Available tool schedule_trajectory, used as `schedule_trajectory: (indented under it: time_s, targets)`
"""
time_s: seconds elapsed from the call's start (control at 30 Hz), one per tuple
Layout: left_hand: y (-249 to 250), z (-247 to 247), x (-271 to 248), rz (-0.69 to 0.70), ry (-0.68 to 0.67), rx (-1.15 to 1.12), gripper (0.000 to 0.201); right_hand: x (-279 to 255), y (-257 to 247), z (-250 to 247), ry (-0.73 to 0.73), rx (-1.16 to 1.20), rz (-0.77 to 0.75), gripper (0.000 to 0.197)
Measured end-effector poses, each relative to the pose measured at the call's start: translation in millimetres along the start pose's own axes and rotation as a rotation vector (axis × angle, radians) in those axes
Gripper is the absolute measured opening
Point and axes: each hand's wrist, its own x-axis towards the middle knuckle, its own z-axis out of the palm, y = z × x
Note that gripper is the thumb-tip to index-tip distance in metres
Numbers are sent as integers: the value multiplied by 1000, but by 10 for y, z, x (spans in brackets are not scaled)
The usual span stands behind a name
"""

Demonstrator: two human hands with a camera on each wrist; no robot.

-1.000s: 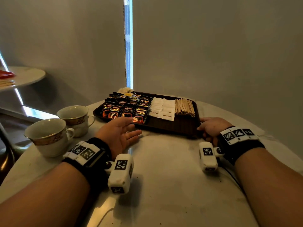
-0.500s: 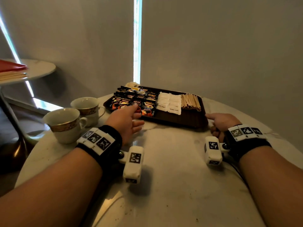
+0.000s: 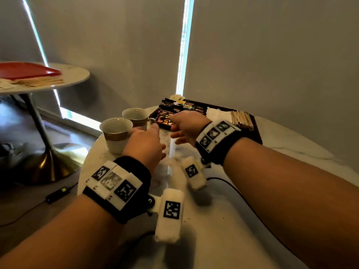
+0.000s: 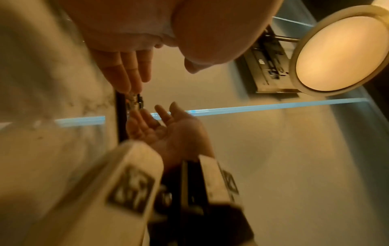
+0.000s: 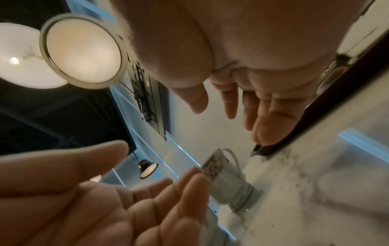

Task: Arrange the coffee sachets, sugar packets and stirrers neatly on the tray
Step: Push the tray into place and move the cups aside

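My right hand [image 3: 187, 124] had left the tray [image 3: 257, 133] corner and crossed to the coffee sachets [image 3: 167, 113]; my left hand [image 3: 144, 145] had lifted toward the cups [image 3: 116, 133]; both were spread, holding nothing; the sugar packets [image 3: 217, 113] and stirrers [image 3: 241, 118] lay in rows, so I judged the arranging nearly finished.

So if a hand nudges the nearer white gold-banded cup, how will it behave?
The white gold-banded cup looks ceramic: probably rigid and breakable. It narrows toward its base, so a high push may tip it. The marble-look tabletop seems smooth, so it would likely slide.
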Motion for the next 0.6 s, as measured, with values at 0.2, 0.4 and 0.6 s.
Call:
schedule_trajectory:
  time_s: [0.2,0.4,0.6]
  targets:
    - [-57,-124,18,-132,-34,-44,31,309,-52,393,13,-16,178,43]
    - [-104,-184,157,-70,-45,-6,37,415,-88,468,-53,-5,115,38]
    - [-146,-198,303,-112,-66,-105,40,475,2,524,-114,-147,16,37]
